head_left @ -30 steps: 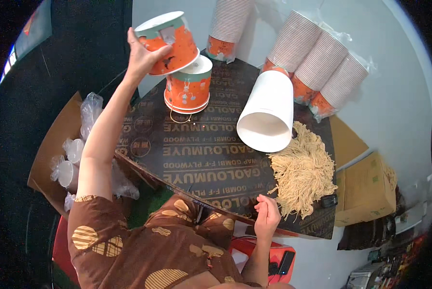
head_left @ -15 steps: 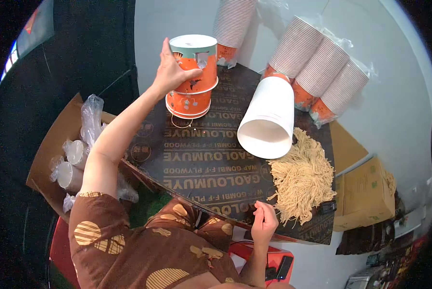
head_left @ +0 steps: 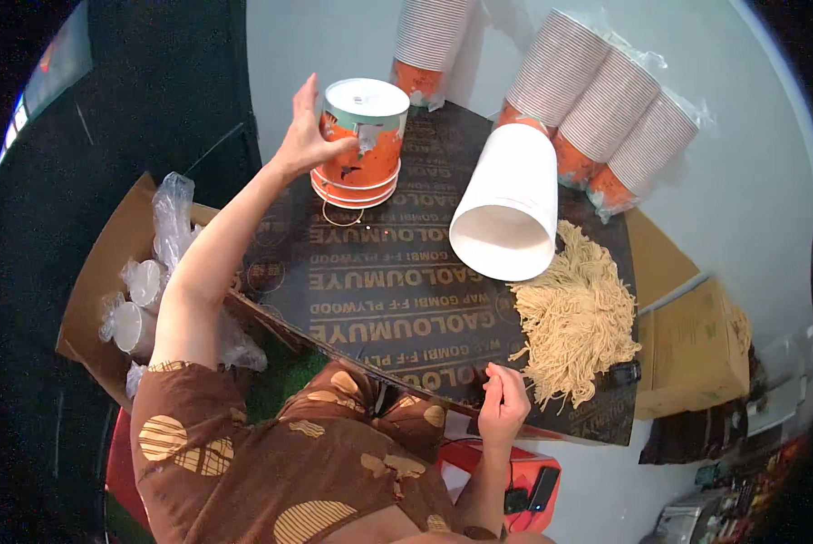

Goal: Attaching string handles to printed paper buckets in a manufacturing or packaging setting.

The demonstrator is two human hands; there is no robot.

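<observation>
Upside down near the far left of the dark plywood table [head_left: 397, 313] stands a stack of orange paper tubs [head_left: 370, 159], with a green band and a white base on top. My left hand [head_left: 309, 140] is around the left side of the top tub, thumb across its front and fingers upright beside it. A thin beige string loop [head_left: 338, 218] hangs out below the stack's rims. My right hand [head_left: 504, 401] is closed at the table's front edge, fingers curled against the thumb; what it holds, if anything, is hidden. Closest to it lies a bundle of beige strings [head_left: 580, 326].
A white paper tube-like tub [head_left: 515, 195] lies with its opening toward me. Several plastic-wrapped stacks of tubs [head_left: 610, 100] line the back wall. At left a cardboard box [head_left: 98, 272] holds wrapped white tubs; another box [head_left: 692, 349] stands at right. A phone [head_left: 543, 490] rests on a red stool [head_left: 538, 521].
My left hand has moved down with the top tub, which now sits deeper over the tubs beneath it, rims close together. My right hand stays near the table edge.
</observation>
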